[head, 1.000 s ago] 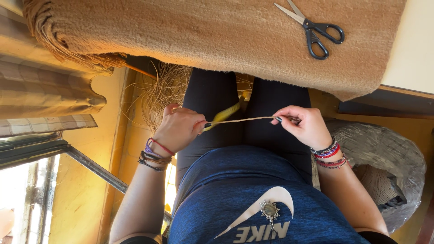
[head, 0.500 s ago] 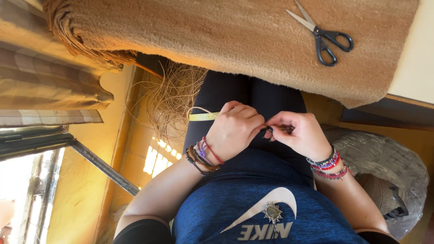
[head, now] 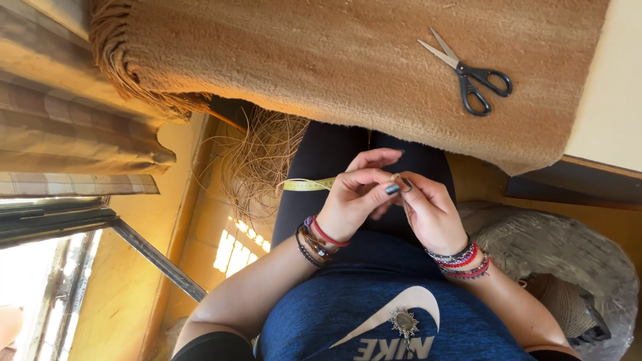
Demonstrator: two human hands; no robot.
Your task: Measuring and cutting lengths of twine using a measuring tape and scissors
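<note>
Our left hand (head: 354,200) and right hand (head: 428,210) pinch one thin tan fibre strand (head: 396,179) together over our lap; loosened fingers could let it untwist.

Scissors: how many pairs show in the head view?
1. The black-handled metal scissors lie alone, blades slightly open, on the brown woven mat at upper right, apart from both hands. Others could be hidden under the mat.
</note>
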